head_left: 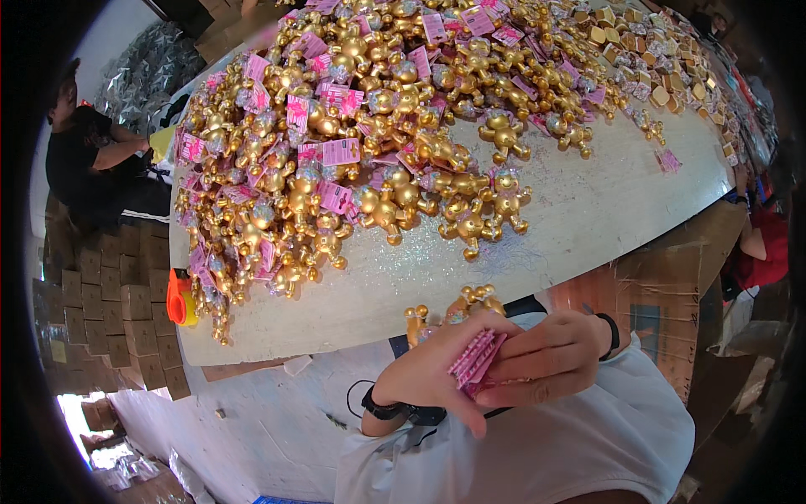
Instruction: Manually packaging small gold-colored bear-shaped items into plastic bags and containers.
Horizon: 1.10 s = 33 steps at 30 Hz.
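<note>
My left hand [437, 365] and my right hand [541, 357] meet in front of my chest, just off the near edge of the table. Between them sits a small stack of pink printed cards [477, 361]. The left hand is closed round the stack from one side, its thumb sticking out below. Right-hand fingers press along the cards' other side. Small gold figures [416, 323] show just beyond my left hand, partly covered by it; whether they hang from the cards is hidden. A large heap of gold bear-shaped figures [378, 210] with glittery heads and pink tags covers the table.
The pale table [621, 202] has a curved edge and scattered glitter. An orange-and-yellow tape roll [180, 298] is at its left edge. Square gold pieces [663, 76] lie at the far right. Stacked cartons [109, 294] and a person in black [96, 160] are at left; someone in red [760, 252] is at right.
</note>
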Motion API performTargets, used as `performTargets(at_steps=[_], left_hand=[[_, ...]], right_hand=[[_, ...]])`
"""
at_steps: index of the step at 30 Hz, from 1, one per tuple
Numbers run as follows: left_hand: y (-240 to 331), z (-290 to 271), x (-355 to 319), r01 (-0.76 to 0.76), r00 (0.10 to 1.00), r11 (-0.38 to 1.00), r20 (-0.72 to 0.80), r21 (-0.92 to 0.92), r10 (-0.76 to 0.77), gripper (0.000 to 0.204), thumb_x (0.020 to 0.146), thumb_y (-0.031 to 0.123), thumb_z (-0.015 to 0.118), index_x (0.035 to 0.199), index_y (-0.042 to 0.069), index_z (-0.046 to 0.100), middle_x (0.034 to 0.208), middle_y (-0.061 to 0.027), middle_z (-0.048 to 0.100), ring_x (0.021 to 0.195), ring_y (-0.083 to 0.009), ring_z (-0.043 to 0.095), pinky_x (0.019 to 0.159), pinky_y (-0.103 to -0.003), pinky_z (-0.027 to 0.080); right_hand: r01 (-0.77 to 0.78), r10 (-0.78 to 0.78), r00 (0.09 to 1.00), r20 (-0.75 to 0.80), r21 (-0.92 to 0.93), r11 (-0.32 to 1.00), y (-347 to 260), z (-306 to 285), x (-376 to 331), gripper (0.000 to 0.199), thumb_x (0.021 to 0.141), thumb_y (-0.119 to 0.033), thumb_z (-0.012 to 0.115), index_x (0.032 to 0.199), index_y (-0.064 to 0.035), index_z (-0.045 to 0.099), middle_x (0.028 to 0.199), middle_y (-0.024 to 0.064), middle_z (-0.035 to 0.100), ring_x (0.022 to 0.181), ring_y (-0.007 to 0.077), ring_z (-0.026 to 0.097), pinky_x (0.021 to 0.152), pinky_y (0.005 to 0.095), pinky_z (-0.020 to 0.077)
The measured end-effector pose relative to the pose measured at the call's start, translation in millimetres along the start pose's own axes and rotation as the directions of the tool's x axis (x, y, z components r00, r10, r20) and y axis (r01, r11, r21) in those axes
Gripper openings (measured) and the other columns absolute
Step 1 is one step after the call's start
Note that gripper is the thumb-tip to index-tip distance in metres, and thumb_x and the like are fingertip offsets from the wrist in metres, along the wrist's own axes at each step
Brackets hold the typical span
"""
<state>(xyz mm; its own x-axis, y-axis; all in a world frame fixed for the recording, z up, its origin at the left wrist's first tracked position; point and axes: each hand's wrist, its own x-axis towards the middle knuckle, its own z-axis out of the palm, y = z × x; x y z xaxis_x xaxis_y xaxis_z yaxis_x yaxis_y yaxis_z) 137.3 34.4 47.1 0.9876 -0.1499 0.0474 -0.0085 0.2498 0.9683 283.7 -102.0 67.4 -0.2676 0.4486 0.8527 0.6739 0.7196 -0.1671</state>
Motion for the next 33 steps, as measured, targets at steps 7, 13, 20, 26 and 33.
performTargets(at_steps=[7,13,20,26,33], left_hand=[[18.1,5.6,4.8,-0.008,0.994,0.972,-0.107,0.234,0.034,0.061,0.067,0.008,0.074,0.122,0.006,0.048,0.109,-0.0093,0.057,0.101,-0.0224,0.058,0.086,-0.032,0.044],[21.0,16.0,2.1,0.091,0.969,0.951,-0.246,0.294,-0.017,0.050,0.071,-0.005,0.063,0.118,0.008,0.051,0.102,-0.0091,0.060,0.097,-0.0230,0.060,0.083,-0.032,0.046],[15.8,18.9,0.6,0.042,0.950,0.978,-0.312,0.205,0.025,0.051,0.065,-0.004,0.072,0.112,0.008,0.055,0.098,-0.0068,0.061,0.093,-0.0192,0.061,0.079,-0.029,0.047],[10.1,19.8,-3.9,0.070,0.908,0.996,-0.416,0.047,-0.044,0.041,0.069,-0.002,0.075,0.105,0.005,0.056,0.102,-0.0066,0.061,0.092,-0.0134,0.060,0.079,-0.026,0.048],[0.3,4.9,-6.1,-0.041,0.976,0.888,-0.209,-0.459,-0.063,0.059,0.074,0.027,0.079,0.115,-0.001,0.048,0.105,-0.0062,0.056,0.094,-0.0141,0.057,0.077,-0.027,0.049]], right_hand=[[-0.092,0.098,0.993,0.062,-0.097,0.991,-8.6,-3.5,-4.3,0.031,0.066,-0.006,0.068,0.097,-0.0090,0.072,0.092,0.0072,0.061,0.079,0.0195,0.062,0.071,0.0273,0.0539],[-0.060,0.070,0.997,0.033,-0.233,0.971,-9.9,0.7,-10.5,0.030,0.066,-0.007,0.073,0.094,-0.0140,0.073,0.094,0.0030,0.062,0.082,0.0151,0.059,0.065,0.0217,0.0467],[-0.016,0.014,1.000,-0.006,-0.349,0.937,-9.5,0.0,-9.8,0.023,0.066,-0.006,0.072,0.089,-0.0087,0.071,0.088,0.0041,0.064,0.084,0.0169,0.059,0.069,0.0237,0.0514],[-0.126,0.101,0.991,-0.086,-0.374,0.919,-10.8,7.4,-9.1,0.021,0.067,-0.006,0.073,0.087,-0.0041,0.069,0.081,0.0050,0.062,0.076,0.0179,0.061,0.063,0.0261,0.0536],[-0.528,0.509,0.849,0.141,0.233,0.816,-7.9,-1.3,-3.8,0.021,0.078,-0.005,0.068,0.099,-0.0012,0.067,0.072,0.0089,0.059,0.063,0.0185,0.058,0.050,0.0278,0.0433]])
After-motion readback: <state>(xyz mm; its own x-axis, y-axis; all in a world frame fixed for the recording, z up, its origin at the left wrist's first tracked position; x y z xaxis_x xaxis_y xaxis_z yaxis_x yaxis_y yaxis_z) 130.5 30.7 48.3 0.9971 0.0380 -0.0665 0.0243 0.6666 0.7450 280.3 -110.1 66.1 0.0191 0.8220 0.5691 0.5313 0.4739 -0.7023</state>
